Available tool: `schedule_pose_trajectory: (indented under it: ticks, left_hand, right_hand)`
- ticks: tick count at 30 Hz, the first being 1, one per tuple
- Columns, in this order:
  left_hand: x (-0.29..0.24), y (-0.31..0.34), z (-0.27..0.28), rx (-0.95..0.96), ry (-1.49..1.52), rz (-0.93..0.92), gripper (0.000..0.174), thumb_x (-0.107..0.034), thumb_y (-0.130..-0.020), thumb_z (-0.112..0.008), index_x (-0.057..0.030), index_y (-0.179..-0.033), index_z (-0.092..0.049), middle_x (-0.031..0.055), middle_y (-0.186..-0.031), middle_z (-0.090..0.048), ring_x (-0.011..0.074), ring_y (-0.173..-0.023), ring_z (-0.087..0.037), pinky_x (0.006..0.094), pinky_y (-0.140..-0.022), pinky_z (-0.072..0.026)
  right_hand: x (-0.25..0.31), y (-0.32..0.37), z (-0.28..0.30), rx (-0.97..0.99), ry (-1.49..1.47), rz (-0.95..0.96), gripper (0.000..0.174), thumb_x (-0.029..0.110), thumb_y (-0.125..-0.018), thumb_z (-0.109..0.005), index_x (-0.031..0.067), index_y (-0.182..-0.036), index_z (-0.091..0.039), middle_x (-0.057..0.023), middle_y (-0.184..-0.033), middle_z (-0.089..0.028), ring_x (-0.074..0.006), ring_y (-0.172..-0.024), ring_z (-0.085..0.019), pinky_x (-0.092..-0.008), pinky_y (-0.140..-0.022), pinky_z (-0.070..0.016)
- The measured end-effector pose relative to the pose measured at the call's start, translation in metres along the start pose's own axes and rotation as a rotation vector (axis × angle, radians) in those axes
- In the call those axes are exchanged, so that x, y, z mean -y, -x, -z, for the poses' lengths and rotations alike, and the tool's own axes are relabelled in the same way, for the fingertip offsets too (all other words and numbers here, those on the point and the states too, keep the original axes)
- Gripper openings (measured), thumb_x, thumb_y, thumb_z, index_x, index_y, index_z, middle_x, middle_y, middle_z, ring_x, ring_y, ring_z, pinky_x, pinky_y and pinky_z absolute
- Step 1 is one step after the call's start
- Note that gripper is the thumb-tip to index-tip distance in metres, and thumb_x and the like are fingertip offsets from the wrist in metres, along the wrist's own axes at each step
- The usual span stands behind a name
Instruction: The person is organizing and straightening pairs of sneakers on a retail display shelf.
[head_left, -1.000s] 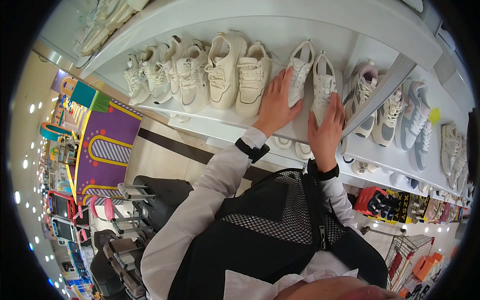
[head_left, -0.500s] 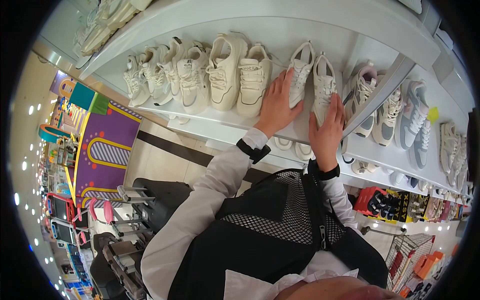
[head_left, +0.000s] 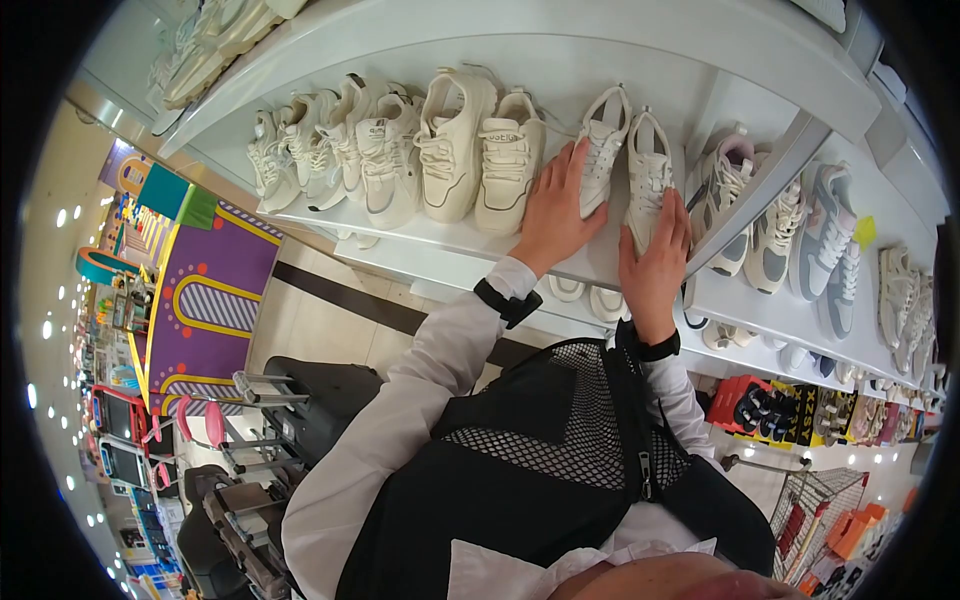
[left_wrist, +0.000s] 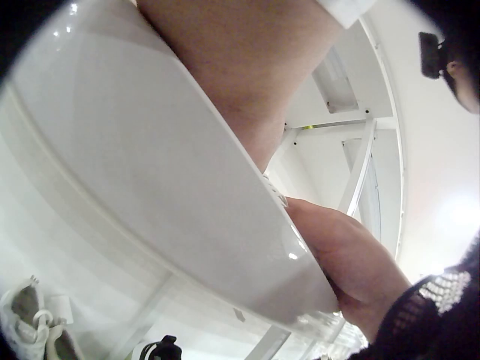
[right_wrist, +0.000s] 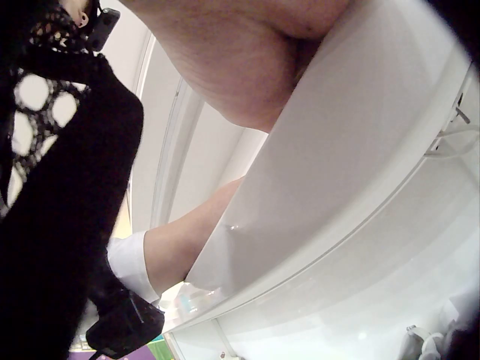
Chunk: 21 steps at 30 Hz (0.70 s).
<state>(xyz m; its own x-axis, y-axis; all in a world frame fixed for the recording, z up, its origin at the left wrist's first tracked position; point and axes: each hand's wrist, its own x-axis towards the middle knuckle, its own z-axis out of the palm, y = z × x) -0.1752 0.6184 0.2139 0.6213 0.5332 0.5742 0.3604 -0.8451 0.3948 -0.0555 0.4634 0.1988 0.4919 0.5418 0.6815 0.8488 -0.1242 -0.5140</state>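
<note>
Two white lace-up shoes stand apart on a white shelf (head_left: 380, 236) in the head view. The left hand (head_left: 556, 215) lies along the left side of one shoe (head_left: 602, 150), its fingers fairly straight and its thumb by the toe. Against the right side of the other shoe (head_left: 646, 170) rests the right hand (head_left: 655, 265), fingers extended, thumb near the toe. In both wrist views the shelf's underside hides the fingers and the shoes; the left hand (left_wrist: 240, 67) and the right hand (right_wrist: 225, 60) show at its edge.
Several cream shoes (head_left: 455, 150) line the shelf to the left. Past a grey upright (head_left: 760, 190) stand grey and white shoes (head_left: 825, 235). Another shelf edge (head_left: 520, 20) curves overhead. A shopping cart (head_left: 820, 510) is at lower right, a black bag (head_left: 320, 400) at lower left.
</note>
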Motion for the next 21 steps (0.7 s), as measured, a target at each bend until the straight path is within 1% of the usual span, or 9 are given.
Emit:
schedule_pose_trajectory:
  ticks: [1, 5, 7, 14, 21]
  left_hand:
    - [-0.0004, 0.0, 0.0004, 0.001, 0.0, 0.001, 0.112, -0.029, -0.091, -0.087, -0.0097, -0.18, -0.023, 0.0252, -0.173, -0.045, 0.05, -0.149, -0.052, 0.0575, -0.122, -0.0471]
    - [0.0005, 0.0005, -0.0012, -0.001, -0.013, 0.005, 0.112, -0.028, -0.091, -0.087, -0.0097, -0.18, -0.024, 0.0249, -0.173, -0.045, 0.0499, -0.148, -0.052, 0.057, -0.122, -0.0477]
    - [-0.0004, 0.0001, -0.0003, 0.005, -0.006, 0.008, 0.112, -0.028, -0.09, -0.088, -0.0093, -0.18, -0.024, 0.0249, -0.173, -0.045, 0.0495, -0.148, -0.052, 0.0565, -0.122, -0.0481]
    - [0.0005, 0.0001, -0.0013, -0.008, -0.012, -0.007, 0.111, -0.028, -0.09, -0.088, -0.0083, -0.18, -0.024, 0.0246, -0.173, -0.045, 0.0489, -0.149, -0.052, 0.0563, -0.122, -0.0483]
    - [0.0001, 0.0003, -0.0008, 0.001, -0.011, -0.001, 0.112, -0.029, -0.091, -0.088, -0.0083, -0.18, -0.023, 0.0263, -0.173, -0.045, 0.0498, -0.149, -0.052, 0.0568, -0.122, -0.0475]
  right_hand:
    - [-0.0002, 0.0002, 0.0, -0.002, 0.006, 0.0, 0.083, 0.015, -0.1, -0.079, -0.0023, -0.171, -0.039, -0.0303, -0.168, -0.05, -0.0523, -0.153, -0.05, -0.0577, -0.126, -0.0418]
    - [0.0005, 0.0001, 0.0009, -0.003, 0.011, 0.003, 0.083, 0.014, -0.1, -0.079, -0.0021, -0.171, -0.039, -0.0303, -0.168, -0.05, -0.0528, -0.153, -0.05, -0.0578, -0.126, -0.0417]
    - [0.0011, -0.0002, 0.001, 0.013, -0.008, -0.007, 0.087, 0.011, -0.096, -0.081, -0.0027, -0.171, -0.038, -0.0315, -0.167, -0.049, -0.054, -0.153, -0.049, -0.0604, -0.127, -0.0398]
    - [0.0007, 0.0002, 0.0011, 0.008, -0.018, 0.001, 0.088, 0.01, -0.096, -0.081, -0.0026, -0.171, -0.037, -0.0317, -0.167, -0.048, -0.0542, -0.153, -0.048, -0.0607, -0.127, -0.0398]
    - [0.0009, 0.0002, 0.0012, 0.007, -0.015, -0.002, 0.087, 0.01, -0.097, -0.08, -0.0024, -0.171, -0.036, -0.0318, -0.167, -0.048, -0.0545, -0.154, -0.048, -0.0609, -0.128, -0.0396]
